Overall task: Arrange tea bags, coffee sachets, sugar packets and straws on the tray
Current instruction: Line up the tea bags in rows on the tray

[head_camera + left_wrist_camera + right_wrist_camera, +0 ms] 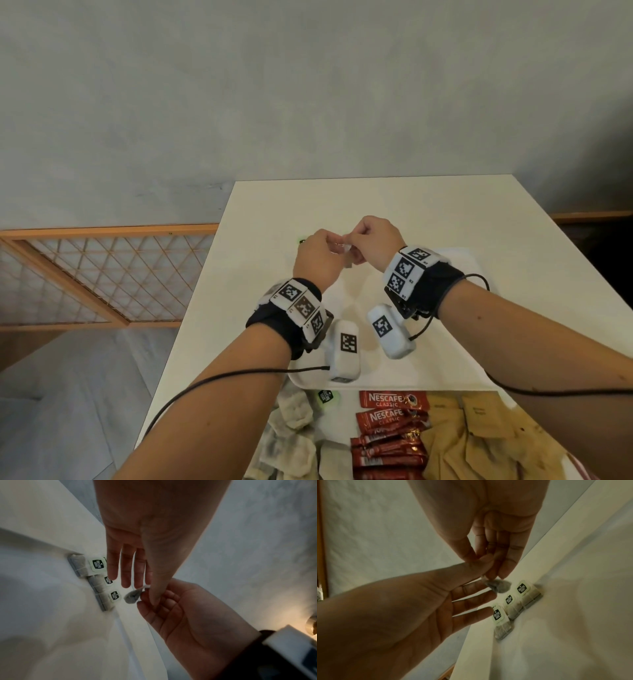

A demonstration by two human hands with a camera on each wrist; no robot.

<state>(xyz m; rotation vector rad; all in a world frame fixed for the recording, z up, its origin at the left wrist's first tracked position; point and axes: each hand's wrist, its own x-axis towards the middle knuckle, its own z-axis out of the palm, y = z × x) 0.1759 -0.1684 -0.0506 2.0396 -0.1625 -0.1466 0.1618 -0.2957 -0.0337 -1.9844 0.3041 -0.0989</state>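
Note:
Both hands are raised over the far left corner of the white tray (445,378). Between them hangs a small grey tea bag (131,597) (498,587). My left hand (334,245) pinches its top edge with thumb and forefinger, the other fingers straight. My right hand (352,247) pinches the same bag from the other side. Below them, three tea bags with green-black tags (82,565) (513,607) lie in a row along the tray's edge. Mostly hidden behind my fingers in the head view is the held bag (347,255).
Near the table's front edge lie a heap of loose tea bags (291,431), red Nescafe sachets (390,431) and brown sugar packets (479,442). The white table (411,205) ends close on the left. A wooden lattice screen (102,274) stands by the floor.

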